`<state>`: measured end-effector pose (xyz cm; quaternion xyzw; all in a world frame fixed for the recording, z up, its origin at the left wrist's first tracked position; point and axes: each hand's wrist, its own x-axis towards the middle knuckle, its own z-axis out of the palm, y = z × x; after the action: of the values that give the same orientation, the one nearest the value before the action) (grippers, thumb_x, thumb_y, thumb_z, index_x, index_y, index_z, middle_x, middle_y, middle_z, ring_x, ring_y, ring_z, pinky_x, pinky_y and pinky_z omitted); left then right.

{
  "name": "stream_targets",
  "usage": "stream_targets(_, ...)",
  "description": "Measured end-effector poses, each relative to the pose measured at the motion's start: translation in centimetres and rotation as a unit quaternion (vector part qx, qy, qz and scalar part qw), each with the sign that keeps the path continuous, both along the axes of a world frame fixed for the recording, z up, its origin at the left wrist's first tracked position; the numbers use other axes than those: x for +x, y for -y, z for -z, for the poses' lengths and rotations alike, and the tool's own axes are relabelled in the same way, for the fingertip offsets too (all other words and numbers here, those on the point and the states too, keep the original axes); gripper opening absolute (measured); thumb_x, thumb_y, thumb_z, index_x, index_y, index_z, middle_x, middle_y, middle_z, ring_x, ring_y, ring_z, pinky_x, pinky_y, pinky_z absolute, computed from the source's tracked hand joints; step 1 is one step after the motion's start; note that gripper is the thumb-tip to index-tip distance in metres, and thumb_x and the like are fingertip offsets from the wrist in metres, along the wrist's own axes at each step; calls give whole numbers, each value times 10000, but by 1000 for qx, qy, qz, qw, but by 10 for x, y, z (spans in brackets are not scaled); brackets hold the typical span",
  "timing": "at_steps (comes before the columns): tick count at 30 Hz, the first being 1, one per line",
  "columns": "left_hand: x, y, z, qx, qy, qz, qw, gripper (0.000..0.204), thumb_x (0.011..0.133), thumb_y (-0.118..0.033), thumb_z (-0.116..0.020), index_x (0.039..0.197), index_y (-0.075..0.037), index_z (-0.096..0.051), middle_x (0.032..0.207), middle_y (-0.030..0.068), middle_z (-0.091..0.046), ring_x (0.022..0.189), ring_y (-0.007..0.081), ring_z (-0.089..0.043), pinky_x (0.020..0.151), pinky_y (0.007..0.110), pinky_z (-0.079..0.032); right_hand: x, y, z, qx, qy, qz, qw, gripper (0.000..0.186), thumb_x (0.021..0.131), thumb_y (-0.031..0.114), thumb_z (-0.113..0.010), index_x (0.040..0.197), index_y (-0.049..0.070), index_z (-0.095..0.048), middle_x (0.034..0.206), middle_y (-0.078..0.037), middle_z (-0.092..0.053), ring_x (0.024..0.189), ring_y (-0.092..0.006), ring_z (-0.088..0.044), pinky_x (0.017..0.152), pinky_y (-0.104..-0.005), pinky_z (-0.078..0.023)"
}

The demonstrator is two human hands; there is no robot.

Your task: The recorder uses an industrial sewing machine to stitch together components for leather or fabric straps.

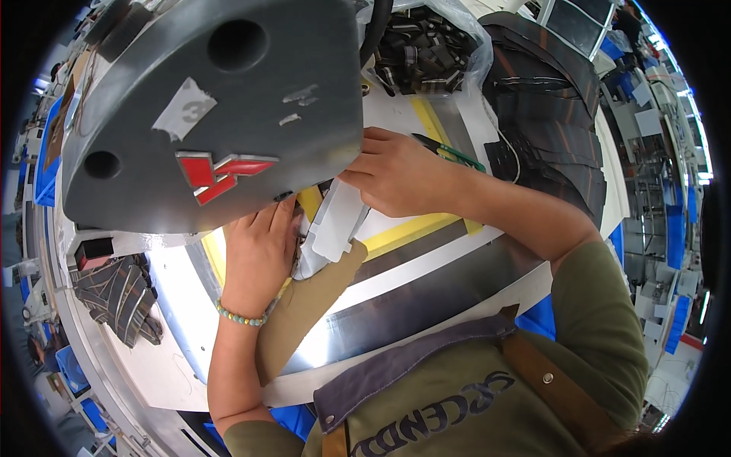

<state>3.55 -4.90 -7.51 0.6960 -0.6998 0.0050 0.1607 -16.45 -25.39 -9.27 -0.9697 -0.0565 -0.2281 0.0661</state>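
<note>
The dark machine head (312,145) partly hides your left hand (256,255) and right hand (407,177); I cannot tell whether their fingers clamp the pale piece (335,222) between.

A single view looks down from the person's head, through the left one of two side-by-side fisheye cameras, facing forward over the bench (164,385). It sits close above: the hands (259,247) fall near the middle, a dark grey machine head (247,118) looms large at upper left, and the wearer's chest (472,392) enters from below. Toward the dark rims, straight edges bend and the room recedes.
</note>
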Motion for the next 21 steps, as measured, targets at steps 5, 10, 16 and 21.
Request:
stream_targets(5,-1,1,1,-5,0,2,1000,465,947,-53,-733,1405,-2,-679,1347,166,-721,1257,371,-640,1123,512,-446,-1,0,1,-4,1,2,1000,421,793,104,-734,1190,-36,-722,1280,-121,-714,1141,-286,-697,1056,-416,-554)
stream_targets(10,0,-1,0,-2,3,2,1000,461,939,-50,-741,1393,2,-682,1328,163,-728,1256,370,-639,1123,509,-446,-1,0,2,-8,0,-1,1000,425,791,116,-747,1190,-30,-725,1279,-115,-713,1146,-279,-693,1053,-414,-553)
stream_targets(16,2,1,4,-50,34,8,998,435,931,-66,-759,1356,6,-698,1294,149,-735,1231,362,-642,1112,502,-454,2,0,0,-22,10,14,1000,436,756,94,-759,1176,-17,-732,1247,-95,-712,1128,-261,-695,1031,-402,-564)
stream_targets(21,3,0,5,-62,23,12,998,412,925,-75,-767,1325,9,-708,1261,145,-737,1194,359,-647,1103,498,-457,3,-2,-2,-21,25,16,999,425,742,74,-753,1156,-18,-731,1232,-87,-706,1086,-254,-697,1006,-391,-575)
